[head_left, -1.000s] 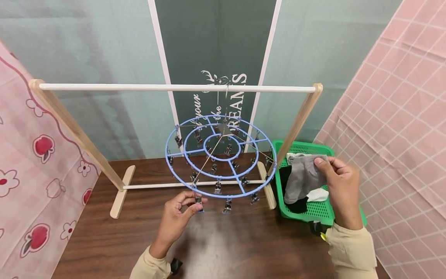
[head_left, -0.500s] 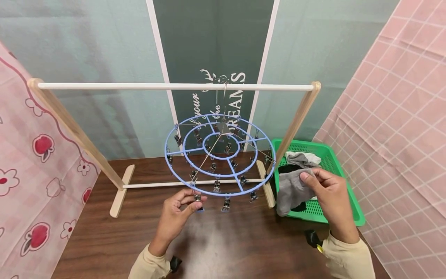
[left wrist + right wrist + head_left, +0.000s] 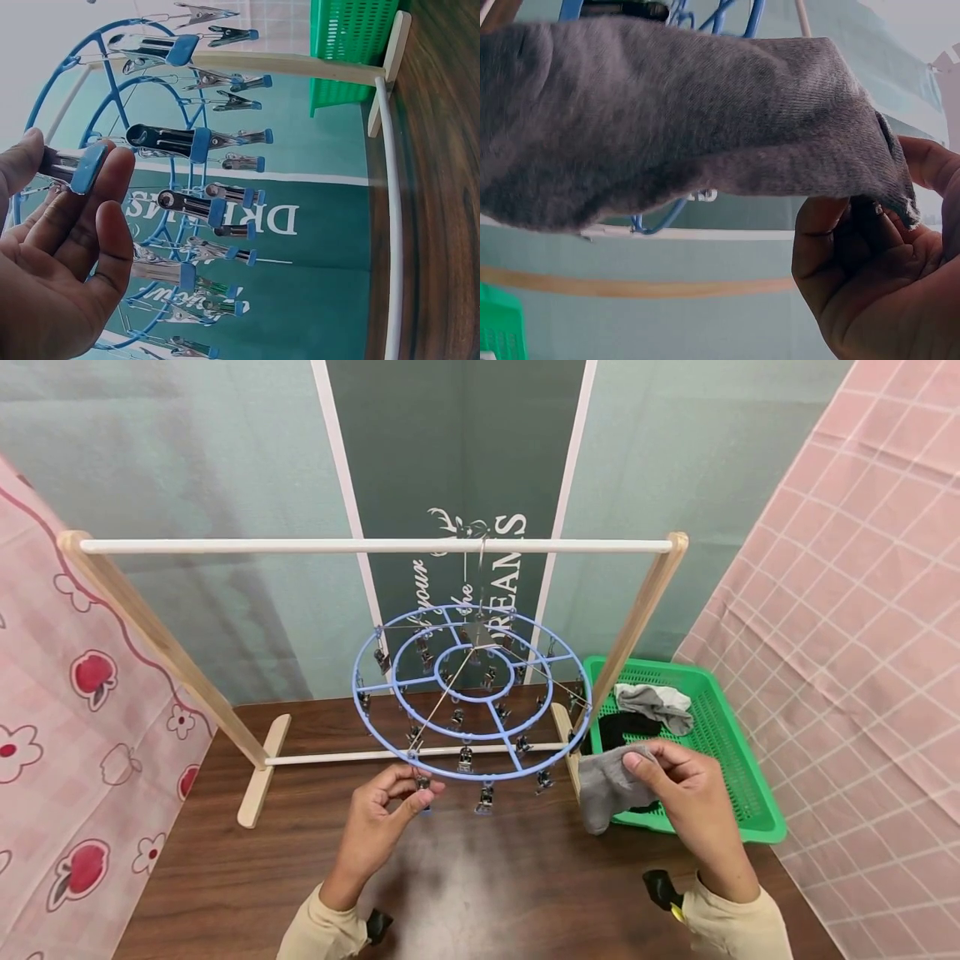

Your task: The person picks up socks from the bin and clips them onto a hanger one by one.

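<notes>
Between thumb and fingers, my left hand (image 3: 386, 818) pinches a metal clip (image 3: 73, 166) with blue tips, at the near edge of the round blue drying hanger (image 3: 480, 774). My right hand (image 3: 693, 802) grips a grey sock (image 3: 682, 120) by its cuff, and the foot part dangles to the left. In the head view the sock hangs over the near left side of the green basket (image 3: 738, 777). Several other clips hang from the hanger's rings with nothing in them.
A wooden stand with a white rail (image 3: 262, 547) bears the hanger over a brown table (image 3: 465, 877). Inside the basket lie a black sock (image 3: 626, 727) and a grey and white bundle (image 3: 656, 703). A pink checked cloth (image 3: 862, 652) covers the right side.
My right hand has moved left and toward the near side with the grey sock, away from over the basket's middle. My left hand has stayed on the clip.
</notes>
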`<action>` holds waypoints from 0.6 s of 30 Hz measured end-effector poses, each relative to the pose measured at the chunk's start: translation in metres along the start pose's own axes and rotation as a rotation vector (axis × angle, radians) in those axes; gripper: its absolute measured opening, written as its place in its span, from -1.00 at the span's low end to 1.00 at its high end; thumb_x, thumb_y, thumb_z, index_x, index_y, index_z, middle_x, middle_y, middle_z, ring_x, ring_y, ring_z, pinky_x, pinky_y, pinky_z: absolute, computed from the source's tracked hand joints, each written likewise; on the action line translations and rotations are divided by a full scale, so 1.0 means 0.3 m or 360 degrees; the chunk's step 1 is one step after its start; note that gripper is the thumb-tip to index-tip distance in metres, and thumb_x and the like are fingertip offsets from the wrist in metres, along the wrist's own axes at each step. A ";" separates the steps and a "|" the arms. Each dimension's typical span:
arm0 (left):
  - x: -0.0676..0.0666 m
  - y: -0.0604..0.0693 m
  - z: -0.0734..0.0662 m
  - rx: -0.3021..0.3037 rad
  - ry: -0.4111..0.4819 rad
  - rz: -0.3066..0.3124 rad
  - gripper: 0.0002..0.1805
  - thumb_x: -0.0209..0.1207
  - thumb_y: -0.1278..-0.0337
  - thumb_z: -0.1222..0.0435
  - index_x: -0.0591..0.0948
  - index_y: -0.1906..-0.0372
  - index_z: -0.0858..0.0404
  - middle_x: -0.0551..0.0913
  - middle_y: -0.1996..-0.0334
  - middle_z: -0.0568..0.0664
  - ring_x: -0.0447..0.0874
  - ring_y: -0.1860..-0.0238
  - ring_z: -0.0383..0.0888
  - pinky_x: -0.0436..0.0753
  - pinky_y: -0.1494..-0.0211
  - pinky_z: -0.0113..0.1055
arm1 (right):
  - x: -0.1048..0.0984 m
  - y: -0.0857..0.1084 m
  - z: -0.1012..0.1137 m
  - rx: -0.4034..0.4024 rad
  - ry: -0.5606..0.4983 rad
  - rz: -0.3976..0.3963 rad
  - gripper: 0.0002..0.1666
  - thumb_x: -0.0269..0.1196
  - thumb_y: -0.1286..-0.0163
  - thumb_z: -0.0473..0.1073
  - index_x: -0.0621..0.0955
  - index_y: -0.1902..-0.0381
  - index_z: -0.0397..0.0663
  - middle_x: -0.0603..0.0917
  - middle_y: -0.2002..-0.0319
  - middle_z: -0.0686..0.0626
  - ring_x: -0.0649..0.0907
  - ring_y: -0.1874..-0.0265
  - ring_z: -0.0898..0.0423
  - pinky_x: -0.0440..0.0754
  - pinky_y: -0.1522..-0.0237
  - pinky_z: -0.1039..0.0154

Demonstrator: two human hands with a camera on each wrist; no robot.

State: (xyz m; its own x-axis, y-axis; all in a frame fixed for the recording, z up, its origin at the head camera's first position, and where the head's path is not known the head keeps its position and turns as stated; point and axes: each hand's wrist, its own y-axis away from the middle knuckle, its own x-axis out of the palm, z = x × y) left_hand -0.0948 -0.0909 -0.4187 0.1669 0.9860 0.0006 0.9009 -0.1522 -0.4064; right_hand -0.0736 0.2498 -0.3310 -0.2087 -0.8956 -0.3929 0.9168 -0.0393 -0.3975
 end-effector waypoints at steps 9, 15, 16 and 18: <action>-0.002 -0.002 0.000 0.0095 -0.0087 0.0022 -0.79 0.19 -0.15 0.57 0.53 0.10 0.43 0.72 0.29 0.23 0.73 0.26 -0.08 0.64 0.25 -0.38 | 0.044 0.046 -0.007 -0.0145 -0.0165 0.0156 -0.78 0.22 -0.25 -0.53 0.67 0.32 -0.14 0.37 0.67 0.10 0.30 0.69 0.21 0.26 0.70 0.25; 0.001 0.001 0.004 0.0102 -0.0083 0.0040 -0.77 0.19 -0.14 0.59 0.50 0.09 0.45 0.71 0.28 0.26 0.71 0.27 -0.13 0.62 0.27 -0.40 | 0.073 0.070 -0.012 -0.0144 -0.0238 0.0231 -0.76 0.19 -0.27 -0.54 0.68 0.27 -0.16 0.51 0.58 0.08 0.36 0.67 0.21 0.30 0.70 0.23; 0.002 0.002 0.004 0.0096 -0.0087 0.0045 -0.77 0.19 -0.14 0.59 0.50 0.09 0.45 0.72 0.28 0.24 0.71 0.28 -0.13 0.61 0.26 -0.40 | 0.076 0.074 -0.013 -0.0138 -0.0249 0.0246 -0.76 0.19 -0.28 -0.53 0.68 0.26 -0.16 0.54 0.56 0.07 0.37 0.67 0.21 0.30 0.70 0.23; 0.003 0.005 0.003 0.0084 -0.0092 0.0060 -0.77 0.19 -0.15 0.58 0.49 0.09 0.45 0.72 0.27 0.21 0.70 0.28 -0.11 0.62 0.26 -0.39 | 0.084 0.082 -0.016 -0.0131 -0.0255 0.0269 -0.77 0.19 -0.29 -0.52 0.68 0.24 -0.15 0.58 0.54 0.06 0.38 0.68 0.22 0.30 0.72 0.22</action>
State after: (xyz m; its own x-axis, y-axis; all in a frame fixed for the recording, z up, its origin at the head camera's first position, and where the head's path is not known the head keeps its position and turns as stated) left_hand -0.0936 -0.0902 -0.4202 0.1753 0.9822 -0.0675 0.8719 -0.1867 -0.4526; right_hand -0.0580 0.2284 -0.3547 0.0081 -0.9455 -0.3255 0.9018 0.1476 -0.4062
